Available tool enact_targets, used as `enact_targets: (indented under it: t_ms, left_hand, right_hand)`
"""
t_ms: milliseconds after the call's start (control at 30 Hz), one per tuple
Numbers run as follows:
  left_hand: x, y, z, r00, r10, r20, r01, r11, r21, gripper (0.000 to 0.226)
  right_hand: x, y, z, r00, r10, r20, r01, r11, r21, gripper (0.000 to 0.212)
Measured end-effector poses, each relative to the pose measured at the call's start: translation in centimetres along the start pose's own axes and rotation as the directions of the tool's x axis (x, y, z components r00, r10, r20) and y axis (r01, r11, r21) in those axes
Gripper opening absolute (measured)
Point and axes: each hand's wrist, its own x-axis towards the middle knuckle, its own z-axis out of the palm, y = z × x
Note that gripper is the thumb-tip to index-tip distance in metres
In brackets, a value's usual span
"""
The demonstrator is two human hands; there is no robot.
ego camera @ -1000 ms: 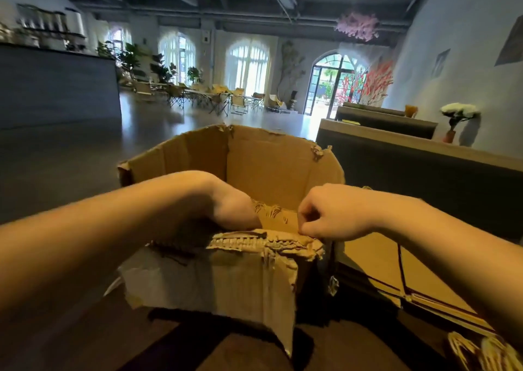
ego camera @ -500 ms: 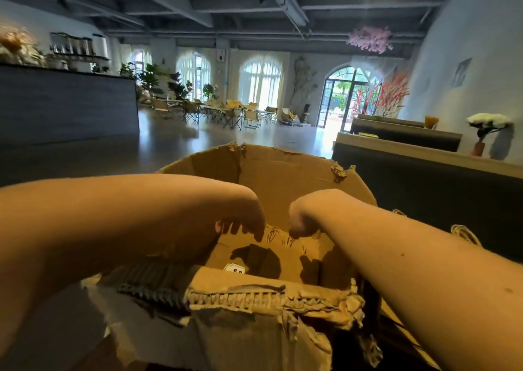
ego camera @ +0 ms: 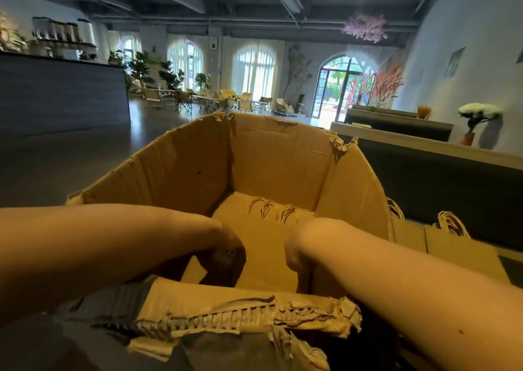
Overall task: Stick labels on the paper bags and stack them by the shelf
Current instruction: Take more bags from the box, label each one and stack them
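Reaching down from a head-worn camera's view, two bare forearms dip into a torn, open cardboard box (ego camera: 181, 166). Flat brown paper bags (ego camera: 264, 237) lie on the bottom of the box, and their twisted paper handles (ego camera: 273, 213) show at the far end. More flat bags (ego camera: 464, 254) lie outside the box, just beside its right wall. The bags look light and thin. They would probably crease or tear if crushed, and a loose stack may slide apart. A safe hold would likely be at both side edges of the flat stack, or by the handles, which look sturdier than the paper. The left hand (ego camera: 223, 243) bends sharply down at the wrist, low inside the box near its front wall, and is in deep shadow. The right hand (ego camera: 300, 243) also bends down at the wrist, close beside the left and above the bags. The fingers of both hands are hidden below the wrists, so whether they are spread, curled or pinching a bag cannot be told. No label is visible.
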Motion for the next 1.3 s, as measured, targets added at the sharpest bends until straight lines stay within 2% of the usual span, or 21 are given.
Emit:
enact_targets:
  t_ms: [67, 133, 200, 233, 267, 333, 367, 433, 500, 533, 600, 700, 767, 833, 900, 1000, 1067, 1133, 1200, 1300]
  left_hand:
    - [0.3, -0.1, 0.1, 0.987, -0.047, -0.152, 0.049, 0.999, 0.013, 0.041]
    - [0.5, -0.2, 0.4, 0.948, -0.033, -0.315, 0.064, 0.994, 0.087, 0.074]
    - [1.1, -0.2, 0.9, 0.915, -0.084, -0.394, 0.098, 0.995, 0.015, 0.096]
    - [1.3, -0.2, 1.1, 0.903, -0.099, -0.418, 0.096, 0.995, -0.028, 0.099]
    - [1.3, -0.1, 1.2, 0.895, -0.077, -0.439, 0.053, 0.996, -0.066, 0.092]
    - [1.5, -0.2, 1.3, 0.892, 0.051, -0.449, -0.149, 0.971, -0.185, 0.052]
    - [1.5, -0.2, 1.2, 0.889, 0.106, -0.444, -0.251, 0.926, -0.282, 0.036]
    - [0.6, -0.3, 0.5, 0.895, 0.158, -0.417, -0.350, 0.829, -0.437, 0.032]
    - [-0.2, -0.4, 0.0, 0.925, 0.226, -0.305, -0.359, 0.787, -0.503, 0.037]
    - [-0.3, -0.5, -0.1, 0.940, 0.277, -0.201, -0.342, 0.789, -0.511, 0.034]
    - [-1.1, -0.4, 0.4, 0.924, 0.383, 0.001, -0.340, 0.824, -0.454, 0.026]
    - [-1.8, 0.1, 0.8, 0.917, 0.393, 0.063, -0.340, 0.856, -0.389, 0.038]
    - [-2.4, 0.2, 0.6, 0.908, 0.394, 0.142, -0.314, 0.864, -0.393, 0.032]
    - [-3.0, 0.3, 0.3, 0.882, 0.390, 0.266, -0.280, 0.885, -0.371, 0.016]
    - [-3.2, 0.5, -0.1, 0.882, 0.390, 0.264, -0.288, 0.890, -0.355, 0.013]
    - [-3.6, 1.2, -1.4, 0.915, 0.402, 0.038, -0.360, 0.855, -0.374, 0.006]
    - [-3.5, 1.4, -2.6, 0.897, 0.420, -0.136, -0.437, 0.802, -0.408, 0.010]
    - [-3.7, 1.1, -3.7, 0.853, 0.452, -0.262, -0.522, 0.717, -0.462, 0.021]
    - [-4.1, 0.7, -4.7, 0.812, 0.453, -0.369, -0.584, 0.631, -0.510, 0.025]
    - [-5.2, 0.4, -6.0, 0.764, 0.470, -0.442, -0.644, 0.506, -0.574, 0.017]
  right_hand:
    - [0.0, -0.3, 0.3, 1.000, -0.011, -0.027, 0.010, 1.000, -0.022, 0.014]
    - [-0.6, -1.1, 0.6, 0.999, -0.014, -0.045, 0.012, 0.999, -0.034, 0.019]
    - [-1.2, -2.0, 1.0, 0.997, -0.001, -0.075, -0.001, 1.000, -0.024, 0.022]
    - [-1.7, -2.4, 1.2, 0.996, 0.012, -0.090, -0.013, 1.000, -0.012, 0.026]
    - [-1.9, -2.7, 1.4, 0.995, 0.011, -0.103, -0.010, 1.000, 0.006, 0.028]
    - [-2.5, -3.3, 1.6, 0.994, 0.013, -0.112, -0.011, 1.000, 0.017, 0.029]
    - [-2.5, -3.5, 1.7, 0.993, 0.012, -0.119, -0.009, 1.000, 0.029, 0.027]
    - [-2.3, -3.8, 1.8, 0.993, 0.005, -0.118, -0.001, 0.999, 0.036, 0.029]
    - [-2.4, -4.0, 1.7, 0.996, -0.004, -0.090, 0.005, 1.000, 0.014, 0.038]
    - [-2.3, -4.0, 1.7, 0.997, 0.002, -0.076, -0.002, 1.000, 0.010, 0.042]
    - [-2.3, -3.8, 1.5, 0.998, 0.033, -0.057, -0.032, 0.999, 0.015, 0.048]
    - [-1.9, -3.3, 1.1, 0.996, 0.064, -0.065, -0.061, 0.997, 0.038, 0.043]
    - [-1.8, -3.1, 0.9, 0.994, 0.080, -0.078, -0.077, 0.996, 0.042, 0.039]
    - [-1.5, -2.9, 0.9, 0.992, 0.102, -0.080, -0.098, 0.994, 0.057, 0.040]
    - [-1.5, -2.6, 1.0, 0.987, 0.133, -0.089, -0.125, 0.988, 0.088, 0.040]
    - [-1.3, -1.6, 0.9, 0.968, 0.166, -0.190, -0.122, 0.966, 0.226, 0.035]
    - [-0.8, -0.9, 0.7, 0.951, 0.206, -0.230, -0.118, 0.931, 0.346, 0.038]
    - [-0.3, -0.5, 0.4, 0.935, 0.264, -0.238, -0.127, 0.874, 0.469, 0.050]
    - [0.3, 0.0, -0.1, 0.890, 0.394, -0.227, -0.135, 0.706, 0.696, 0.076]
    - [0.6, 1.5, -1.0, 0.848, 0.476, -0.231, 0.045, 0.370, 0.928, 0.097]
